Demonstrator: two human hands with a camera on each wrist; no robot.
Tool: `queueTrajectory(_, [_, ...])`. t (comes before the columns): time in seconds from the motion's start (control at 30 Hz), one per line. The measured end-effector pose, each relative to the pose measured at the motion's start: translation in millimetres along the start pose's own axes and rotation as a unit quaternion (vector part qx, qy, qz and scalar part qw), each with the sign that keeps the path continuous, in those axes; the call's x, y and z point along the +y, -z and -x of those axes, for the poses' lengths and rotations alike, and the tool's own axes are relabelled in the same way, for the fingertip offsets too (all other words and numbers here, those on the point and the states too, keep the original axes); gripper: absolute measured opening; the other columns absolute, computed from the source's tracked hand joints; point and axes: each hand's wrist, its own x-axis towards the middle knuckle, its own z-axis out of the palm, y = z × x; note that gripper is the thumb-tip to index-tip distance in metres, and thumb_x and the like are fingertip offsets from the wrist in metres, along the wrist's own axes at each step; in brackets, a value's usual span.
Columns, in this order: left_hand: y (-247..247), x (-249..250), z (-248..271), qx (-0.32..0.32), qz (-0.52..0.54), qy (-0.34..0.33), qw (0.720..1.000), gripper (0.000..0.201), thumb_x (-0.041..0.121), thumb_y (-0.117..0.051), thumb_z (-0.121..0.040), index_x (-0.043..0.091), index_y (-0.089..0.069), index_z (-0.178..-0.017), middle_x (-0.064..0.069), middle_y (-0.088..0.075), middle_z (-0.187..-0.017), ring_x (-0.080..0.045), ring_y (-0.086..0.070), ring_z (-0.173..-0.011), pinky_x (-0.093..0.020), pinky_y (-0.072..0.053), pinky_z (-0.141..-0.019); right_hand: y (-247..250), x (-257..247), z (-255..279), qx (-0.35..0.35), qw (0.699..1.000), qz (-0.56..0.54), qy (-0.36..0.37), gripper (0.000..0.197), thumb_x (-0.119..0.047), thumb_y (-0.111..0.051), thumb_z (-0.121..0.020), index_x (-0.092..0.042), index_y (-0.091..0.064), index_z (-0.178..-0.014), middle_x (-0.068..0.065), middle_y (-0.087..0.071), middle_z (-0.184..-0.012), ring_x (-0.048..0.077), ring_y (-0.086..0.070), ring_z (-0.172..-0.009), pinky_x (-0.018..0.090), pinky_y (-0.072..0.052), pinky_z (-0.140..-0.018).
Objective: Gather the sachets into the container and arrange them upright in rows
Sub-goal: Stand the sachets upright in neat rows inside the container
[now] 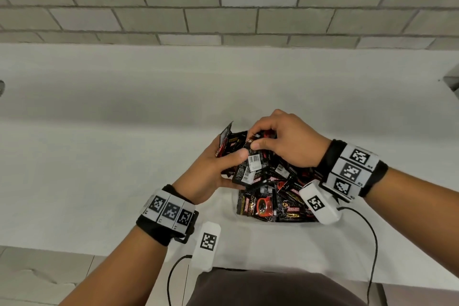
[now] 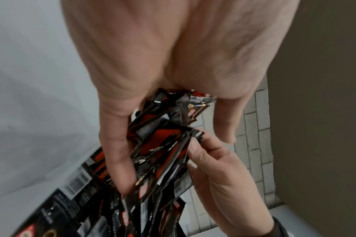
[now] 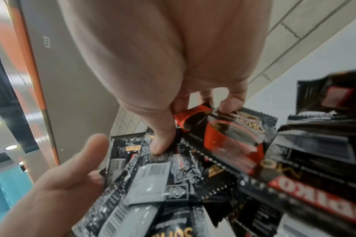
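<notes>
The white counter (image 1: 124, 112) filled the middle of the frame. At lower centre a heap of black-and-red sachets (image 1: 270, 204) lay on it. The left hand (image 1: 211, 176) clutched a bundle of sachets above the heap; the right hand (image 1: 285, 141) pinched one from that bundle

The right hand (image 3: 163, 72) pinches sachets (image 3: 193, 168) from the bundle the left hand (image 3: 57, 184) cups.

Sachets (image 1: 270, 196) lie heaped on the counter (image 1: 124, 131) before the wall (image 1: 223, 7), between both hands.
</notes>
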Motion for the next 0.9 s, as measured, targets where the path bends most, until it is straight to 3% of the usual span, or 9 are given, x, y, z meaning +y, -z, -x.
queueTrajectory(0.13, [-9,-1,-3,0.01,-0.061,-0.026,0.998,0.067,0.016,-0.085,-0.083,0.027,-0.049,-0.138,-0.005,-0.07,-0.128,-0.028,-0.072,-0.112,-0.059,-0.061,-0.079,0,-8,1,0.019,0.998,-0.047,0.03,0.022,-0.028,-0.075,-0.09,-0.023,-0.075,-0.111,-0.015,-0.059,-0.084,-0.011,-0.057,-0.079,0.001,-0.039,-0.072])
queueTrajectory(0.23, [-14,-4,-7,0.045,-0.052,-0.046,0.997,0.062,0.004,-0.082,-0.083,0.021,-0.053,-0.135,-0.007,-0.072,-0.122,-0.028,-0.074,-0.107,-0.06,-0.061,-0.08,1,-12,2,0.031,0.996,-0.072,0.041,0.021,-0.025,-0.075,-0.089,-0.021,-0.075,-0.11,-0.015,-0.061,-0.08,-0.017,-0.055,-0.075,0.0,-0.039,-0.072])
queueTrajectory(0.37, [-10,-8,-9,0.074,-0.059,-0.055,0.994,0.044,-0.002,-0.076,-0.087,0.012,-0.063,-0.126,-0.012,-0.075,-0.114,-0.03,-0.075,-0.104,-0.057,-0.06,-0.086,2,-4,4,0.045,0.993,-0.096,0.048,0.034,-0.035,-0.082,-0.081,-0.033,-0.071,-0.113,-0.017,-0.068,-0.106,-0.008,-0.06,-0.097,0.007,-0.042,-0.085])
queueTrajectory(0.43, [-6,-8,-8,0.077,-0.051,-0.046,0.995,0.038,-0.002,-0.076,-0.087,0.011,-0.067,-0.122,-0.014,-0.076,-0.111,-0.033,-0.075,-0.102,-0.06,-0.06,-0.086,6,2,7,0.053,0.992,-0.101,0.045,0.041,-0.04,-0.086,-0.075,-0.036,-0.07,-0.112,-0.018,-0.065,-0.111,-0.002,-0.06,-0.097,0.009,-0.043,-0.08])
queueTrajectory(0.6, [4,-8,-2,0.063,-0.013,-0.019,0.998,0.045,0.008,-0.08,-0.08,0.007,-0.068,-0.124,-0.019,-0.074,-0.118,-0.04,-0.072,-0.109,-0.065,-0.056,-0.09,18,16,18,0.018,0.994,-0.107,0.005,0.041,-0.052,-0.083,-0.068,-0.038,-0.071,-0.105,-0.018,-0.07,-0.104,0.001,-0.064,-0.094,0.024,-0.052,-0.081])
queueTrajectory(0.73, [15,-7,4,0.054,0.021,0.0,0.998,0.043,0.001,-0.074,-0.087,0.004,-0.065,-0.129,-0.019,-0.073,-0.121,-0.04,-0.07,-0.112,-0.054,-0.06,-0.083,24,28,27,-0.004,0.995,-0.097,-0.016,0.033,-0.037,-0.088,-0.073,-0.038,-0.072,-0.101,-0.017,-0.072,-0.098,0.005,-0.066,-0.097,0.03,-0.054,-0.087])
queueTrajectory(0.9, [31,-1,12,0.074,0.063,-0.013,0.995,0.042,0.005,-0.069,-0.083,0.01,-0.066,-0.124,-0.017,-0.074,-0.117,-0.037,-0.074,-0.101,-0.051,-0.062,-0.072,31,37,33,0.041,0.993,-0.11,-0.025,0.02,-0.025,-0.082,-0.083,-0.031,-0.072,-0.1,-0.011,-0.075,-0.087,0.014,-0.07,-0.088,0.036,-0.054,-0.086])
